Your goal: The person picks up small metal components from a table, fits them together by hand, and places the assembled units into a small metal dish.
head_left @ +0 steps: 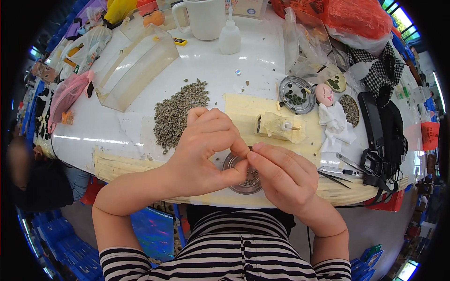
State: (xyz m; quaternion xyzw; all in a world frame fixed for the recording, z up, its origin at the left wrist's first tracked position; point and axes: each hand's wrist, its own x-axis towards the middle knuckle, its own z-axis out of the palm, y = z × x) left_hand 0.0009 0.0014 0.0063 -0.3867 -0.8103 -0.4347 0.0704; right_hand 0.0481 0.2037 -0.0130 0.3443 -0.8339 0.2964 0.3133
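Note:
My left hand (pixel 206 152) and my right hand (pixel 287 177) meet fingertip to fingertip at the front of the table. Both have thumb and forefinger pinched together; whatever lies between them is too small or hidden to name. Below the fingers sits a round metal dish (pixel 244 191) with small grey-brown bits in it, partly covered by my hands. A heap of small metallic parts (pixel 178 114) is spread just beyond my left hand. Past my right hand stands a small block wrapped in pale tape (pixel 276 126), with a white round piece on it.
A round container with dark green bits (pixel 297 96), a pink egg-shaped object (pixel 324 95), white cloth (pixel 335 126), a box cutter (pixel 338 170) and black straps (pixel 372 126) lie rightward. Farther back are a clear tray (pixel 140 70), squeeze bottle (pixel 230 38) and white pitcher (pixel 206 18). Someone sits left.

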